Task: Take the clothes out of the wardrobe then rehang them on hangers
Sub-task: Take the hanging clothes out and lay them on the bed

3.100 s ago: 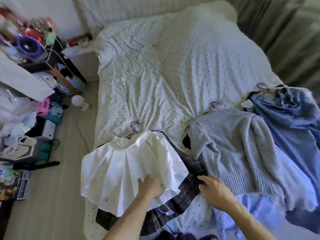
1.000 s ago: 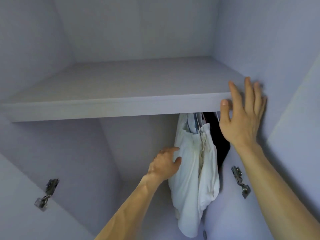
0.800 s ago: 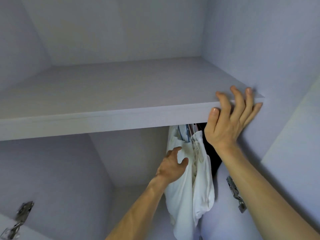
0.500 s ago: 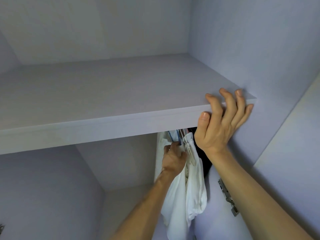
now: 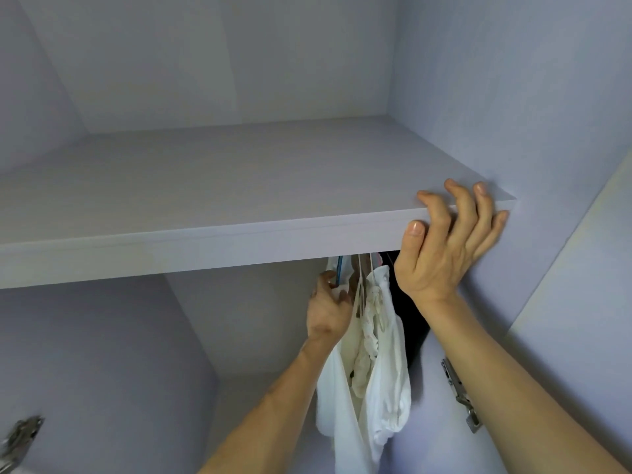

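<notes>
below the shelf (image 5: 239,186), white clothes (image 5: 388,371) hang; its edge cuts off hangers (image 5: 361,271).

Pale lilac-grey wardrobe, white and cream clothes, one blue hanger.

The wardrobe (image 5: 513,97) walls were seen in a plain, pale lilac-grey, and the shelf (image 5: 239,186) was tinted the same, with a faint straight grain. Below it, a white garment (image 5: 390,388) was shown plain and unpatterned, a cream garment (image 5: 367,343) was seen beside it, and a black garment (image 5: 410,313) was glimpsed to the right. A blue hanger (image 5: 339,271) was seen at the left. The hinges (image 5: 460,395) were coloured silver-grey.
</notes>
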The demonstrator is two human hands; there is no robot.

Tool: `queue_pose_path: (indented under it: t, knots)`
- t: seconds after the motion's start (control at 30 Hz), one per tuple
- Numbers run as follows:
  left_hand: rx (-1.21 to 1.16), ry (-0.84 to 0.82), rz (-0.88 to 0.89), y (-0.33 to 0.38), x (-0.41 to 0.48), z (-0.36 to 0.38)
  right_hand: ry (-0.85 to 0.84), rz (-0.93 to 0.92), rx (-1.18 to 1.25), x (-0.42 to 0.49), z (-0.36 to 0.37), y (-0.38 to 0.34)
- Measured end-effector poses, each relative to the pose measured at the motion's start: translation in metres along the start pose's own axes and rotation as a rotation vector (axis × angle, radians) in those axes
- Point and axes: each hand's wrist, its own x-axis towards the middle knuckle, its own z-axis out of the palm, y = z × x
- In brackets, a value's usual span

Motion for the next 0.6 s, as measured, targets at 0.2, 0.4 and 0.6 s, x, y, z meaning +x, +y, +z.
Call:
queue_pose_path:
  t: [0.2,0.4,0.6]
  knots:
    - [-0.239,-0.015,-0.046,0.017,0.000,-0.010,-0.031,-0.001,-0.008,0.000,-0.003,0.001]
    - [-0.375,-0.122,-0.137,0.038,-0.009,-0.022,-0.074,0.013,0.011,0.001,-0.007,-0.002]
    - [-0.531,-0.151,-0.225,0.054,-0.018,-0.037,-0.122,0.030,0.020,0.004,-0.014,-0.003]
